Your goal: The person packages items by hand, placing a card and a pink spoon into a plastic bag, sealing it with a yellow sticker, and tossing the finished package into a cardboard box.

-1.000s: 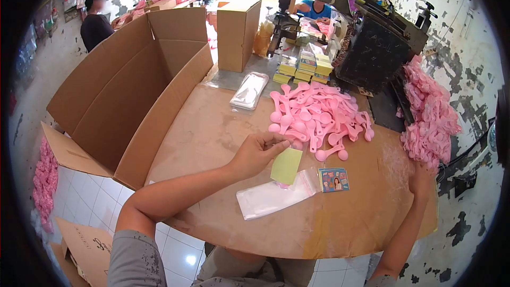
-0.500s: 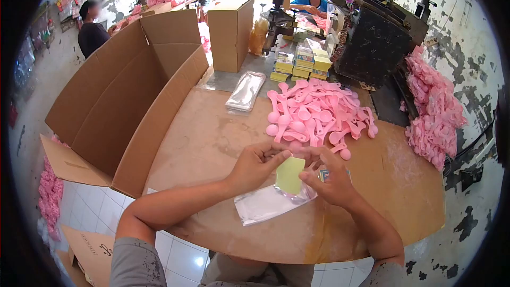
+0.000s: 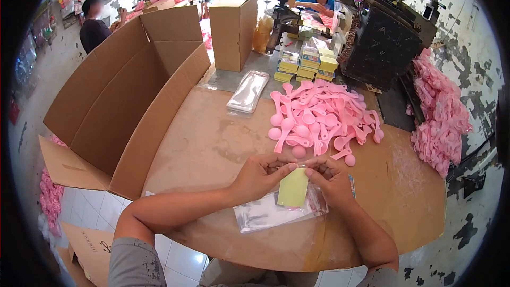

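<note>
A pale yellow-green card (image 3: 292,188) hangs between my hands, close over the table. My left hand (image 3: 256,179) pinches its upper left corner, thumb along the edge. At the upper right corner, my right hand (image 3: 330,182) pinches it in the same way. A bit of clear plastic shows at the fingertips, and a trace of pink peeks out below the card. Under the card lie clear plastic bags (image 3: 257,217) on the table. Beyond my fingers spreads a pile of pink plastic spoons (image 3: 313,119). A printed card edge (image 3: 351,185) shows beside my right hand, mostly hidden by it.
A large open cardboard box (image 3: 154,122) stands at the left. More clear bags (image 3: 248,91) lie farther back, near stacks of cards (image 3: 308,64) and a tall carton (image 3: 231,34). Pink bagged items (image 3: 441,111) hang at the right by a black machine (image 3: 377,42). Other people work behind.
My right hand has moved to the card's upper right corner from its side. The card now hangs straighter and slightly lower, with both hands side by side at its top.
</note>
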A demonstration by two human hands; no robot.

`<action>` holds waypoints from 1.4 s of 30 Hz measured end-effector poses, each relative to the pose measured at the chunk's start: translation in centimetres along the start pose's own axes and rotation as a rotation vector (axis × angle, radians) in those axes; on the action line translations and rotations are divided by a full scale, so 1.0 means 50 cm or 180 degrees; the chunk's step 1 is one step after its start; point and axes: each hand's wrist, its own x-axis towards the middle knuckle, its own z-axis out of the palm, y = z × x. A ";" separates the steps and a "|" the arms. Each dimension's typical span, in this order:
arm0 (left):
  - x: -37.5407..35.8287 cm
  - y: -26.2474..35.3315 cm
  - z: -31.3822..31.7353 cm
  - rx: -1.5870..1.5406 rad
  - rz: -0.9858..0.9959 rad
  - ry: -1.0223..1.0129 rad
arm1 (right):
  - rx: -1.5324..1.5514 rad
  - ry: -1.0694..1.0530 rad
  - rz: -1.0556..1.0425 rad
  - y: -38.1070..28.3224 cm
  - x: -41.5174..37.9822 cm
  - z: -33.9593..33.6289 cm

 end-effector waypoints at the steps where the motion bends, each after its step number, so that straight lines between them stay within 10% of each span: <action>1: 0.001 -0.001 0.001 -0.0015 0.0014 -0.0004 | 0.0030 0.0014 -0.0056 0.004 0.000 0.000; 42: 0.009 0.007 -0.031 0.0247 -0.0345 -0.0298 | 0.0009 0.0068 -0.0186 0.034 -0.006 -0.025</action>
